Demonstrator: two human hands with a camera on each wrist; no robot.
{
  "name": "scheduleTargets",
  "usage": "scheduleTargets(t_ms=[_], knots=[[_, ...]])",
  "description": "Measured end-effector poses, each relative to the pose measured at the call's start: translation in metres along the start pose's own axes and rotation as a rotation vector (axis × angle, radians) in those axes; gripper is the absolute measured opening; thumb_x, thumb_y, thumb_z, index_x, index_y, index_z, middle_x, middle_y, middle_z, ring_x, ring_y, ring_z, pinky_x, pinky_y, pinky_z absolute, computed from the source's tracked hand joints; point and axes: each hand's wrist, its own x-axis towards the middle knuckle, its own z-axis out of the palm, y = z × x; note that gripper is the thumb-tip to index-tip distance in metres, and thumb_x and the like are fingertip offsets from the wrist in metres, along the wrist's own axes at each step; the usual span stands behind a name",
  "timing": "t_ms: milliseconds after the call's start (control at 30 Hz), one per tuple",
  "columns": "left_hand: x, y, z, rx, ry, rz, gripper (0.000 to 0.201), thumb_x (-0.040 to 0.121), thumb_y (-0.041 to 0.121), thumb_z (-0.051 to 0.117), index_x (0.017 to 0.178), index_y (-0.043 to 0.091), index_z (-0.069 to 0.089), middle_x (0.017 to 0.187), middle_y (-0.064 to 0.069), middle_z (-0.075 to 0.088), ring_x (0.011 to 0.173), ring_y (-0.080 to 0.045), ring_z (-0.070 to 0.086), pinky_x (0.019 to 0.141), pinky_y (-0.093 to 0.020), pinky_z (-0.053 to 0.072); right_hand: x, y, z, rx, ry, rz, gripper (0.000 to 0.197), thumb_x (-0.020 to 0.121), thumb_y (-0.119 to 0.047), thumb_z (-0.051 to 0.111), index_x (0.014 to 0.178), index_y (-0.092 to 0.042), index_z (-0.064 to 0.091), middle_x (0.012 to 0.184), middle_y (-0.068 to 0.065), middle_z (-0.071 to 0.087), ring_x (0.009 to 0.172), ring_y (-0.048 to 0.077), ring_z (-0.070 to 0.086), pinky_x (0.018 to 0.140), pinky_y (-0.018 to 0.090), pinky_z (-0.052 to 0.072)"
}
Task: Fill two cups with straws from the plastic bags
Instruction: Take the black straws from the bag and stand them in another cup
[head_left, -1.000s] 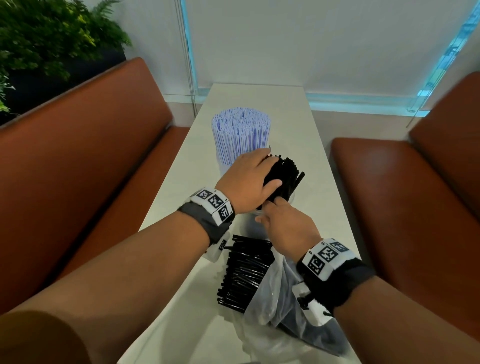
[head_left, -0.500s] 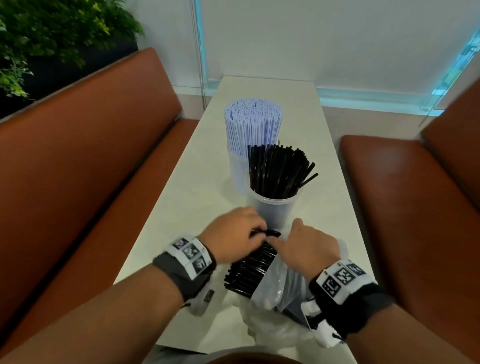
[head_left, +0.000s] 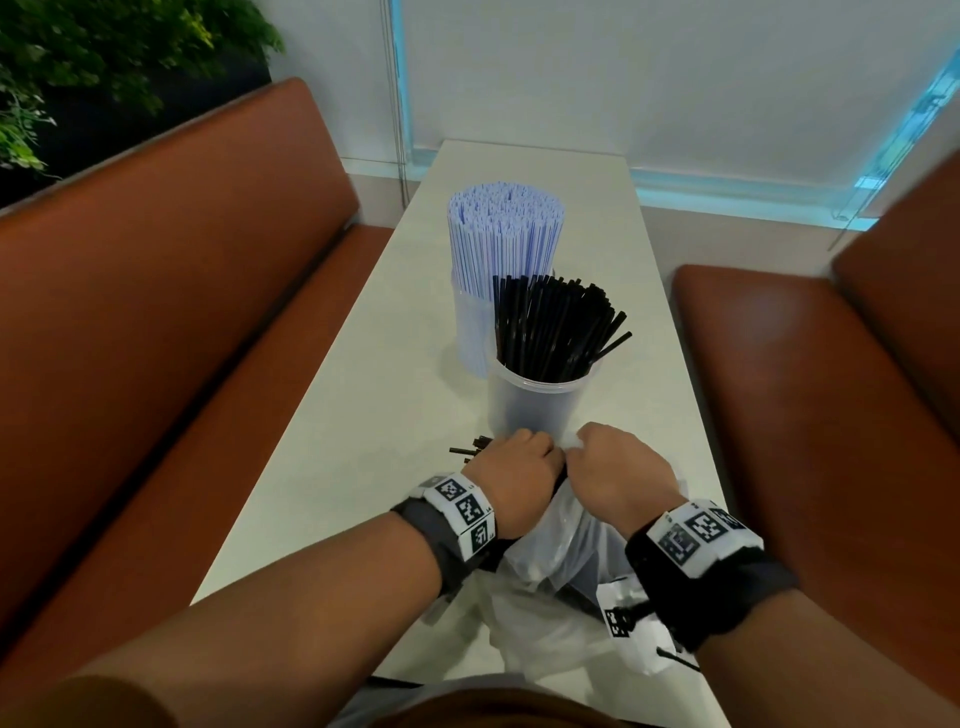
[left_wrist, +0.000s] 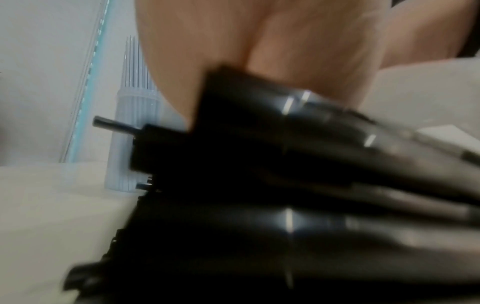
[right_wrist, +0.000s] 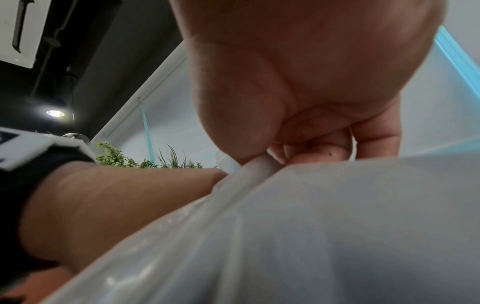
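Loose black straws (head_left: 470, 448) are lying at the tabletop's near end, thin, glossy, ends poking out left of the left hand (head_left: 511, 480), which is curling round the bundle (blurred in the left wrist view). Right hand (head_left: 618, 475) is pinching the clear plastic bag (head_left: 561, 551) edge, fingers (right_wrist: 322, 152) folded on film. Bag is sagging over the near edge, contents mostly hidden. Near cup (head_left: 540, 410) is holding black straws, far cup (head_left: 470, 332) packed with lilac straws (head_left: 506, 234), mid-table.
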Motion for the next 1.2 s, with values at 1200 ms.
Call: scheduleTargets(t_ms=[1200], knots=[[-0.051,-0.049,-0.046,-0.116,0.316,-0.195,0.028,0.089,0.036,0.060,0.111,0.031,0.043,0.092,0.009,0.058,0.071,-0.018,0.056,0.053,-0.030,0.029,-0.009,-0.037,-0.023,0.986,0.526,-0.231,0.013,0.097,-0.035,0.056,0.090,-0.036,0.067,0.089,-0.012,0.071,0.087,0.002,0.065,0.077,0.015,0.047]])
